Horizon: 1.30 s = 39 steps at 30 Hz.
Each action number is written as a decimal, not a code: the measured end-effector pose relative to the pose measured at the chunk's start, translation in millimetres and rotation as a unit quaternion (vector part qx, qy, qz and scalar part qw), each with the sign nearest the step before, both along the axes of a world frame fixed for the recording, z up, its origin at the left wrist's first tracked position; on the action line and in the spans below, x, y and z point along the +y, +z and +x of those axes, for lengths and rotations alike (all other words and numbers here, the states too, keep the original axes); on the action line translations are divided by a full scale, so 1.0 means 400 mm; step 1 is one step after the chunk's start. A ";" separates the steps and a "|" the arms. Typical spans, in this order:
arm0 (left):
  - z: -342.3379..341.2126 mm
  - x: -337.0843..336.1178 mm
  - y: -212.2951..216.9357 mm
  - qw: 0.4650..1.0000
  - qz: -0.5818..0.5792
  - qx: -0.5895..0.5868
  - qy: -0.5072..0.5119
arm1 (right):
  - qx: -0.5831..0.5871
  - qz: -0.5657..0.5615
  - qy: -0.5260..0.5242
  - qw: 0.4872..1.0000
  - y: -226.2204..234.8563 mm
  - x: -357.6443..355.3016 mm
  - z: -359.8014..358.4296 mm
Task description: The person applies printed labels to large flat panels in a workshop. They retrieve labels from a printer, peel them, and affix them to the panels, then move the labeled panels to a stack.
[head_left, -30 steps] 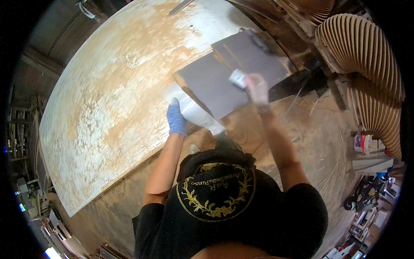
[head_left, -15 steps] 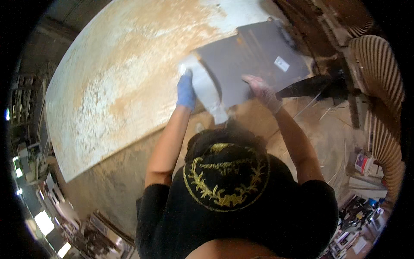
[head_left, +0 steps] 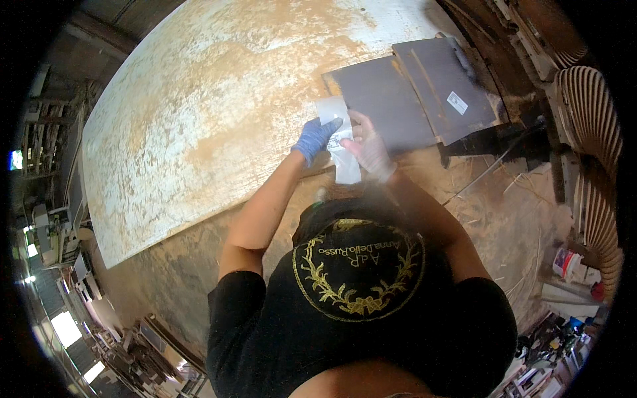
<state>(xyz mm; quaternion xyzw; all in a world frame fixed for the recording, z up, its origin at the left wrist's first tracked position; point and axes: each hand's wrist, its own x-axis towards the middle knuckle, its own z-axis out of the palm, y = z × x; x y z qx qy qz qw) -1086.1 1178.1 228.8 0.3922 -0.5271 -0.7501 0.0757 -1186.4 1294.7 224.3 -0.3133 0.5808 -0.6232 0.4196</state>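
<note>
A white strip with dark print [head_left: 338, 142] is held between my hands at the near edge of a large worn white board. My left hand [head_left: 315, 138], in a blue glove, is closed on the strip's left side with the thumb across it. My right hand [head_left: 369, 147], in a pale thin glove, grips its right side with curled fingers. Just right of the hands lie dark grey sheets [head_left: 385, 99], partly overlapping, with a small white label [head_left: 457, 103] on the right one.
The big board [head_left: 172, 152] is dusted with tan powder and spans the left and far side. Ribbed hoses [head_left: 587, 109] run down the right. A white bucket [head_left: 565, 263] and assorted clutter [head_left: 554, 345] lie at lower right. Stacked boards [head_left: 156, 345] stand at lower left.
My right hand has left the grey sheet, moved left and taken hold of the strip. The strip has come away from the sheet's left edge and now stands between both hands.
</note>
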 end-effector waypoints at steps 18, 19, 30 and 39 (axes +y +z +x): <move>0.198 -0.056 -0.254 0.968 0.036 -0.060 0.242 | 0.041 0.282 0.066 0.956 0.003 0.056 -0.044; 0.222 -0.066 -0.278 0.967 0.034 -0.028 0.250 | 0.094 0.144 0.043 0.984 -0.038 0.069 -0.078; 0.224 0.010 -0.211 0.973 0.058 0.005 0.224 | 0.149 0.070 -0.255 0.953 -0.198 0.156 -0.295; 0.189 0.145 -0.113 0.983 -0.045 -0.175 -0.038 | 0.643 0.270 -0.001 0.717 -0.040 0.135 -0.193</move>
